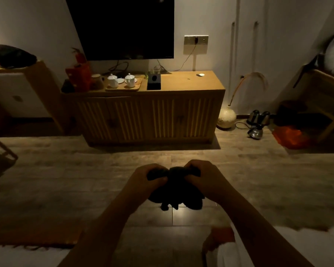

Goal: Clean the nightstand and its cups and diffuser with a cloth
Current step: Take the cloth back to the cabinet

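The fingers of the left hand are curled tight round one end of a dark cloth, thumb pressed across its top. The fingers of the right hand are closed in the same way on the other end, so the cloth is bunched between the two hands and its loose folds hang down below them. Both bare forearms reach forward from the bottom of the view, and the cloth is held in the air above the wooden floor, well apart from the furniture.

Straight ahead against the wall stands a low wooden cabinet with slatted doors. On its top surface, toward the left, a wooden tray carries two white lidded cups side by side. Just to the right of the tray sits a black box with an oval opening on top. Behind it stands a small glass piece, too dim to make out. Left of the tray is a red bag. A dark television hangs on the wall above the cabinet, and a wall socket with a plugged-in cord is to its right.

On the floor right of the cabinet are a round pale vase and, further right, kettles.
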`<state>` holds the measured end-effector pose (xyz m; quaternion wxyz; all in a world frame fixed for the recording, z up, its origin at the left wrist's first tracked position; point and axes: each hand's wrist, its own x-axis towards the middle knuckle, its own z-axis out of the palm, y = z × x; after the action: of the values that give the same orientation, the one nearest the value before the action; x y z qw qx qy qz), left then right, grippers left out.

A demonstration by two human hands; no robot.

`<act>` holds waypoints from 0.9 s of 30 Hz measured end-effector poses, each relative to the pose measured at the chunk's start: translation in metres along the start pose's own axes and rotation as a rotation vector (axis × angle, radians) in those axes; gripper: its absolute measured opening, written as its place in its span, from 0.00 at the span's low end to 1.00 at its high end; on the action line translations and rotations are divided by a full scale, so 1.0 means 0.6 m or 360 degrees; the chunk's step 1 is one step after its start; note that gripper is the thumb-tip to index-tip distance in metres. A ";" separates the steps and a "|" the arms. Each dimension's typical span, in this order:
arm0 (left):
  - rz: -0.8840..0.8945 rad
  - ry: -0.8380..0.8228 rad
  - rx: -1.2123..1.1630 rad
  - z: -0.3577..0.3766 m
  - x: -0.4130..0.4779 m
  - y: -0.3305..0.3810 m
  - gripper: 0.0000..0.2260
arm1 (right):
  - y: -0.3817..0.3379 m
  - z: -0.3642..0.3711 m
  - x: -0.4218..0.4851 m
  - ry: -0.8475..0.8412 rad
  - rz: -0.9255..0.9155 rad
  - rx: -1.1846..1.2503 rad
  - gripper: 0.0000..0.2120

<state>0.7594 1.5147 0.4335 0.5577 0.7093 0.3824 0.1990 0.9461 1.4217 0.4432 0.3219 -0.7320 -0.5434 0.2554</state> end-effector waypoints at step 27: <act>-0.0048 -0.0083 0.0125 -0.009 1.362 0.109 0.06 | 0.409 -0.369 1.214 0.0040 0.0285 0.0372 0.02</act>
<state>1.2899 2.1376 0.3787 0.5422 0.7298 0.3858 0.1568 1.4642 2.0283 0.3885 0.3877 -0.7382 -0.4384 0.3355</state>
